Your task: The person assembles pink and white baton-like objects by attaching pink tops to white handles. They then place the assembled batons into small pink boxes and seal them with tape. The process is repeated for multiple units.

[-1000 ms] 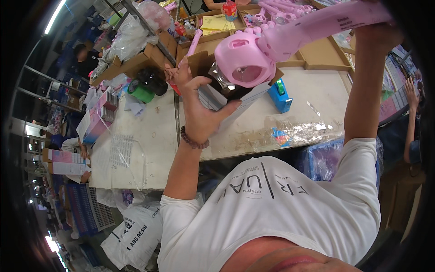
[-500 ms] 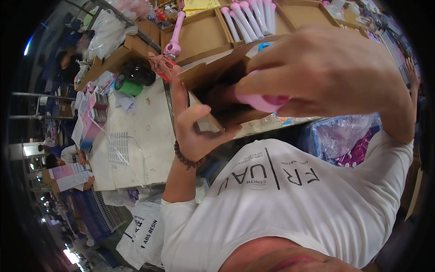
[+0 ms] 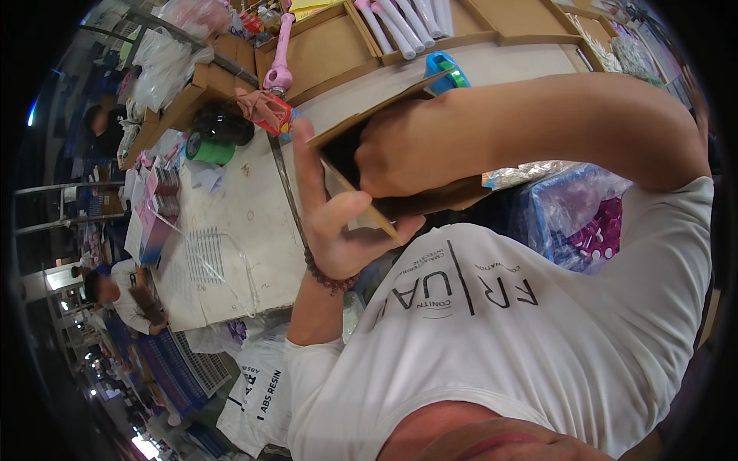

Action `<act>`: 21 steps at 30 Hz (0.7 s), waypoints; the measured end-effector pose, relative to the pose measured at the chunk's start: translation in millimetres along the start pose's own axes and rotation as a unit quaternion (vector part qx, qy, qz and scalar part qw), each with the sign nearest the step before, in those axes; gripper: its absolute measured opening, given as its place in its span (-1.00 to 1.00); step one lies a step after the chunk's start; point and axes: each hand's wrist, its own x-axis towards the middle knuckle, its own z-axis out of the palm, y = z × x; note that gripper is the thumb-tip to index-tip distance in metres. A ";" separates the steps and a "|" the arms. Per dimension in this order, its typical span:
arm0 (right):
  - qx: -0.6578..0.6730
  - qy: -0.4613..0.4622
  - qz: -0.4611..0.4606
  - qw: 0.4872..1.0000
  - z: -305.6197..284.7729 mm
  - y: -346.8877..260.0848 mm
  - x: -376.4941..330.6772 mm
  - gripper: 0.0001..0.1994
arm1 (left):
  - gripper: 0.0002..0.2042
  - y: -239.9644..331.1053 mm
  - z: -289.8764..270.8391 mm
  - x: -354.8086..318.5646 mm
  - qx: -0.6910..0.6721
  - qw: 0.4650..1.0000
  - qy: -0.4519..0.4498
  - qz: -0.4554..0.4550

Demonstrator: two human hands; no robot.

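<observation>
An open brown cardboard box [image 3: 442, 201] is tilted in front of my chest. My left hand [image 3: 330, 223], with a beaded bracelet at the wrist, grips the box's left edge; its thumb lies over a flap and its index finger points up along the side. My right hand [image 3: 407, 146] reaches into the box from the right. Its fingertips are hidden inside, so what they hold does not show. Behind the box, close to my right forearm, lies a blue tape roll [image 3: 446, 73].
Shallow cardboard trays [image 3: 327, 58] line the far side, one with several white-handled sticks [image 3: 396, 31]. A pink wand [image 3: 280, 58] leans there. Green tape [image 3: 209, 147] lies on the white table [image 3: 219, 253]. At right stands a plastic-lined blue crate [image 3: 538, 219]. A person [image 3: 127, 296] is at left.
My right hand has gone down and left into the box, and the pink piece it held is out of sight. The blue tape roll now shows more fully.
</observation>
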 end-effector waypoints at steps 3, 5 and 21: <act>0.001 -0.032 -0.007 0.999 5.4 -0.1 3.6 -0.88 | -0.33 1.9 -7.3 -2.2 0.031 0.999 -0.007 -0.001; -0.015 0.008 -0.033 0.999 5.0 -2.4 0.5 -0.87 | -0.36 0.1 -8.9 -4.2 0.025 1.000 0.015 0.005; 0.346 0.339 0.238 0.842 5.8 24.3 -178.2 -0.72 | -0.32 3.9 -18.7 -14.5 0.044 0.999 0.020 -0.012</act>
